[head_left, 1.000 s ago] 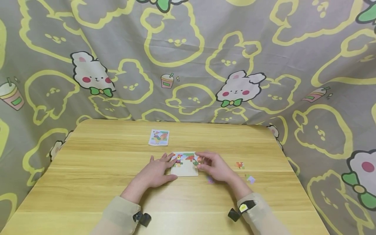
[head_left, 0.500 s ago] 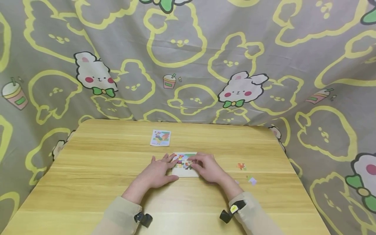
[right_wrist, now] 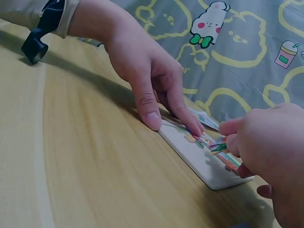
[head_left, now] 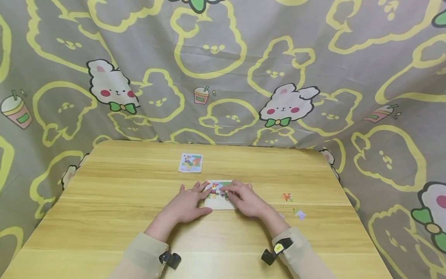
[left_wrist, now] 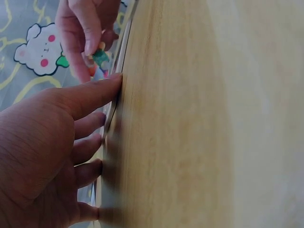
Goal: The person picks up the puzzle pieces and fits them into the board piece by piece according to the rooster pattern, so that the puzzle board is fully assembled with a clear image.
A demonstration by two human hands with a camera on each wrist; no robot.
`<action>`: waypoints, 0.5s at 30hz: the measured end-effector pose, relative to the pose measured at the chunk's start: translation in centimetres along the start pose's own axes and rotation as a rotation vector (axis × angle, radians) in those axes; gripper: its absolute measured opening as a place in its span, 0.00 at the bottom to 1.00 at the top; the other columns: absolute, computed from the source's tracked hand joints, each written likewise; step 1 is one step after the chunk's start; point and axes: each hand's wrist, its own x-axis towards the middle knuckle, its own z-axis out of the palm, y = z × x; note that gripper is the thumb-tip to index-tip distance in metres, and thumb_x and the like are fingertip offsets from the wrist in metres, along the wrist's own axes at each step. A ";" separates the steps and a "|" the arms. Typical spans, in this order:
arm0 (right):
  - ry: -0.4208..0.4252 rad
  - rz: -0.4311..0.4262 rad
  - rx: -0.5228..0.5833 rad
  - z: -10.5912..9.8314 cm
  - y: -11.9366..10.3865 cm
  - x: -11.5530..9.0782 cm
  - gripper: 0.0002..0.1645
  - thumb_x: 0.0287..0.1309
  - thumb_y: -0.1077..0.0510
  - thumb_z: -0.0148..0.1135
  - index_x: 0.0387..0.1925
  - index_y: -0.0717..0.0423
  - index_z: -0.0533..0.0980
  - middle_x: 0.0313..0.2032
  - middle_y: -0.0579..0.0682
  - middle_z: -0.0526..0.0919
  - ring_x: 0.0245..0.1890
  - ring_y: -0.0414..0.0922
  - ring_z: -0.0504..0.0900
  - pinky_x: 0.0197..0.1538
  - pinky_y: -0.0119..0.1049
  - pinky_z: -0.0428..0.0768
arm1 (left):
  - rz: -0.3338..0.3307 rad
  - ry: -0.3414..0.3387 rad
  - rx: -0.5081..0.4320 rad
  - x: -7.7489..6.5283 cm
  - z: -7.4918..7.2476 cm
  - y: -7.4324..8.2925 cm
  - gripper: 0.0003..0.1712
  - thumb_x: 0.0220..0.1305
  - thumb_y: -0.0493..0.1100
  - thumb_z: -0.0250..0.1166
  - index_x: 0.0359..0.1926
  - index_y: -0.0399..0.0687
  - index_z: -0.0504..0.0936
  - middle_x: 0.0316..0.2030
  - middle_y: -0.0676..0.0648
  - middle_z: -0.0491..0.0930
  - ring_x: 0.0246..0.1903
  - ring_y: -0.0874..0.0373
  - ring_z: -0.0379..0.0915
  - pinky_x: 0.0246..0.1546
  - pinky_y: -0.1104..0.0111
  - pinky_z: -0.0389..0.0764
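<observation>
A white puzzle board lies flat on the table, with joined jigsaw pieces showing a rooster's head along its upper part. My left hand is spread over the board's left side; its thumb and fingers press on the edge and the nearby pieces. Over the middle of the board my right hand pinches a mostly green jigsaw piece, held tilted just above the joined pieces. In the left wrist view the green piece shows between the right thumb and fingers. The board's right side is partly hidden by the right hand.
A small picture card of a rooster lies behind the board. To the right are a loose orange jigsaw piece and a purple one; another is mostly hidden by the right forearm. A patterned curtain rises behind the table.
My right hand has moved left from the board's right edge to its middle, carrying the green jigsaw piece, and the piece now tilts differently. The left hand has stayed on the board.
</observation>
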 end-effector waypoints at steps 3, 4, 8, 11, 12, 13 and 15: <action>0.008 0.033 0.029 0.0 -0.1 0.0 0.21 0.79 0.61 0.54 0.68 0.52 0.79 0.50 0.42 0.81 0.49 0.41 0.78 0.57 0.50 0.63 | -0.002 -0.004 -0.001 0.0 0.0 0.0 0.42 0.70 0.64 0.68 0.77 0.49 0.73 0.81 0.48 0.58 0.79 0.39 0.51 0.70 0.26 0.48; 0.010 0.042 0.035 0.1 -0.1 0.0 0.22 0.79 0.60 0.54 0.68 0.53 0.78 0.51 0.42 0.81 0.51 0.41 0.78 0.59 0.52 0.63 | -0.002 -0.004 -0.002 0.0 0.0 0.0 0.42 0.70 0.64 0.68 0.77 0.49 0.72 0.81 0.48 0.58 0.79 0.39 0.51 0.70 0.26 0.48; 0.011 0.064 0.057 0.1 -0.3 0.1 0.23 0.80 0.60 0.52 0.71 0.56 0.76 0.50 0.41 0.80 0.53 0.43 0.78 0.69 0.64 0.57 | -0.001 -0.003 -0.003 0.0 0.0 -0.1 0.42 0.70 0.64 0.68 0.77 0.50 0.72 0.81 0.48 0.57 0.79 0.40 0.52 0.70 0.26 0.47; 0.008 0.067 0.076 0.1 -0.4 0.1 0.23 0.81 0.60 0.52 0.71 0.57 0.75 0.49 0.41 0.80 0.53 0.44 0.77 0.72 0.72 0.49 | 0.001 0.000 -0.002 0.0 0.0 -0.1 0.42 0.70 0.64 0.68 0.77 0.50 0.72 0.81 0.48 0.57 0.79 0.40 0.52 0.70 0.26 0.47; 0.007 0.067 0.082 0.2 -0.4 0.1 0.24 0.81 0.60 0.52 0.72 0.56 0.75 0.50 0.41 0.80 0.54 0.44 0.77 0.72 0.73 0.47 | 0.001 -0.001 -0.001 0.0 -0.1 -0.1 0.42 0.71 0.64 0.68 0.78 0.50 0.72 0.81 0.48 0.57 0.79 0.40 0.52 0.70 0.26 0.47; 0.007 0.066 0.084 0.2 -0.4 0.1 0.24 0.81 0.60 0.51 0.72 0.55 0.75 0.51 0.42 0.80 0.55 0.44 0.77 0.73 0.74 0.46 | 0.002 -0.002 0.002 0.0 0.0 -0.1 0.43 0.71 0.65 0.67 0.78 0.50 0.72 0.81 0.48 0.57 0.79 0.40 0.52 0.70 0.26 0.47; 0.013 0.064 0.089 0.2 -0.4 0.1 0.24 0.80 0.60 0.51 0.72 0.52 0.75 0.52 0.42 0.80 0.56 0.44 0.77 0.72 0.73 0.48 | 0.003 -0.001 0.006 0.0 0.0 -0.1 0.43 0.71 0.65 0.67 0.78 0.50 0.72 0.81 0.48 0.57 0.79 0.40 0.52 0.70 0.26 0.47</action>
